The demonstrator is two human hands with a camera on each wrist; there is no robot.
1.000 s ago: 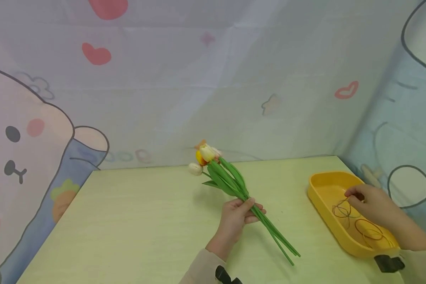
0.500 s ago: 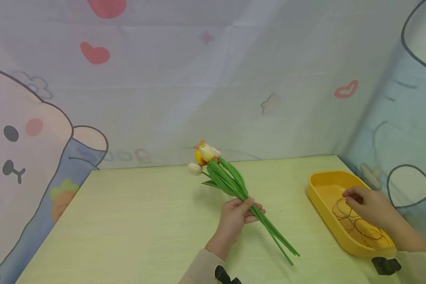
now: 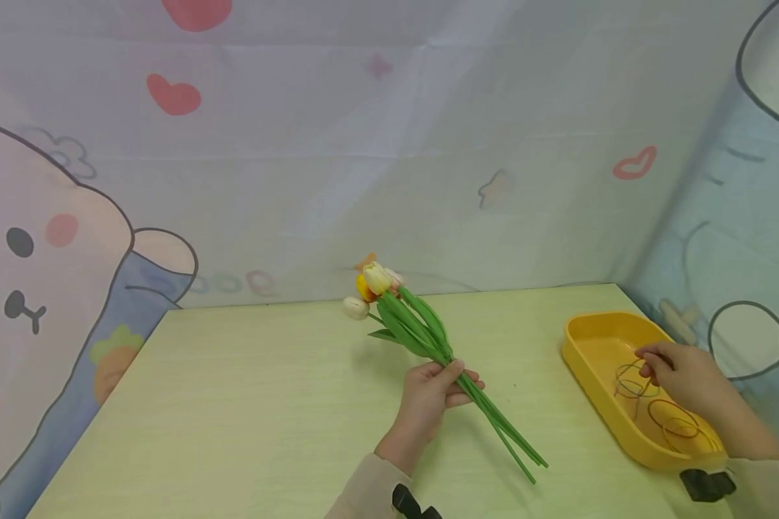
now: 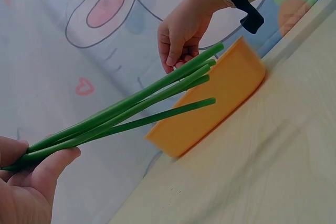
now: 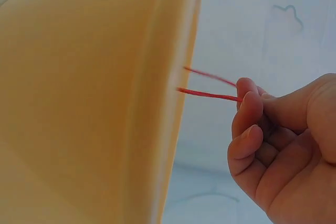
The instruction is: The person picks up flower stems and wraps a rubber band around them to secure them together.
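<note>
My left hand [image 3: 425, 404] grips a small bunch of tulips by the green stems, just below the leaves [image 3: 412, 328]. The white, yellow and pinkish blooms [image 3: 378, 277] point up and away to the left. In the left wrist view the cut ends of the stems [image 4: 131, 103] fan out past the thumb. Over the yellow tray [image 3: 600, 335], my right hand [image 3: 684, 375] pinches a red rubber band [image 5: 210, 95] between thumb and fingertips. Two strands of it run down behind the tray's rim in the right wrist view, where its lower part is hidden.
Several thin rubber bands [image 3: 688, 435] lie loosely tangled in the tray, which stands at the right side of the pale table [image 3: 266, 404]. A printed cloth backdrop [image 3: 324, 144] rises behind the table and along its sides.
My right hand has shifted slightly left, then back right, over the tray, and the bands beneath it have changed shape. The left hand and tulips have stayed almost still.
</note>
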